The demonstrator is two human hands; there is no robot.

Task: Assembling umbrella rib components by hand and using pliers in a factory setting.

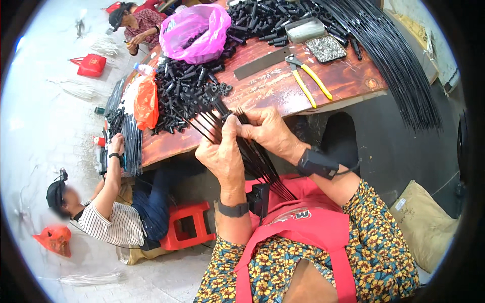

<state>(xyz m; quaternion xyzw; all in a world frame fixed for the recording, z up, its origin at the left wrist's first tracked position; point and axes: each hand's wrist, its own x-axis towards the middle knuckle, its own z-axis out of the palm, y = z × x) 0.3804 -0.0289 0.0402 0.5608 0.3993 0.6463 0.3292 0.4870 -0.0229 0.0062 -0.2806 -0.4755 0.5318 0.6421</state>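
Head view, single: left fisheye of a worn pair; upright, facing steeply down and forward over red apron (323, 230); left hand (225, 157) and right hand (275, 135) close, mid-frame; table (348, 78) beyond; field wide, curved

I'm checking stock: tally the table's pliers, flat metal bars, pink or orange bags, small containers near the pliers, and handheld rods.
Pliers: 1
Flat metal bar: 1
Pink bag: 1
Orange bag: 1
Small containers: 2
Thin black rods, left hand and right hand: uncountable, overlapping
Total, rods excluded: 6
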